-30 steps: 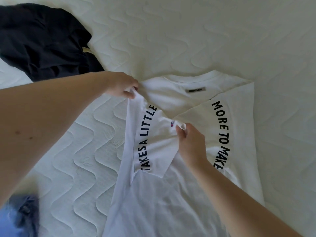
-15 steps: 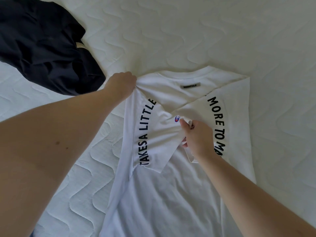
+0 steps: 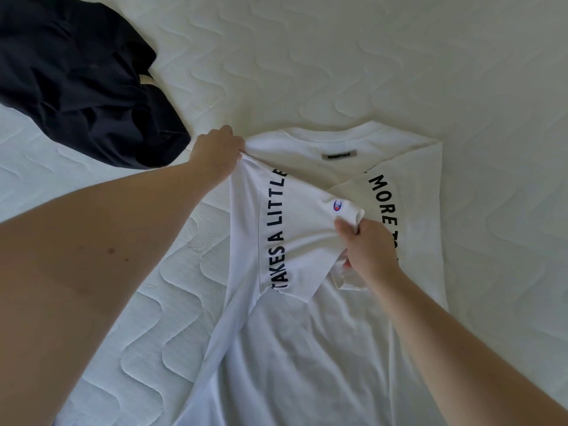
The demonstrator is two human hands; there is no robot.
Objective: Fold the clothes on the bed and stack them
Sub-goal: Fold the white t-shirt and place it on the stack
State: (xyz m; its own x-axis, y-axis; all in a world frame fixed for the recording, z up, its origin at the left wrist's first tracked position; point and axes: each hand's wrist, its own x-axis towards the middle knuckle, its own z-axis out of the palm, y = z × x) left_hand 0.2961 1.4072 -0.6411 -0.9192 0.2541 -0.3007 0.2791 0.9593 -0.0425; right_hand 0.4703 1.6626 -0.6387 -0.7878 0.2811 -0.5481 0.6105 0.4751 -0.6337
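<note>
The left hand point(image 3: 215, 155) fingers are pinching the white T-shirt point(image 3: 295, 348) at its shoulder; the right hand point(image 3: 367, 250) fingers are gripping its folded-in sleeve point(image 3: 307, 229).

Both my bare arms stretched forward. My left hand point(image 3: 216, 152) fisted, knuckles up, pinching white cotton T-shirt point(image 3: 295, 348) at shoulder fold. My right hand point(image 3: 367, 247) curled, gripping its sleeve edge, wrist straight.

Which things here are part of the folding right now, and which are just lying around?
In use:
white T-shirt, being folded
left hand, gripping its shoulder
right hand, gripping the folded-in sleeve

Lying about:
dark garment, crumpled at the far left, waiting its turn
quilted mattress underneath
</note>
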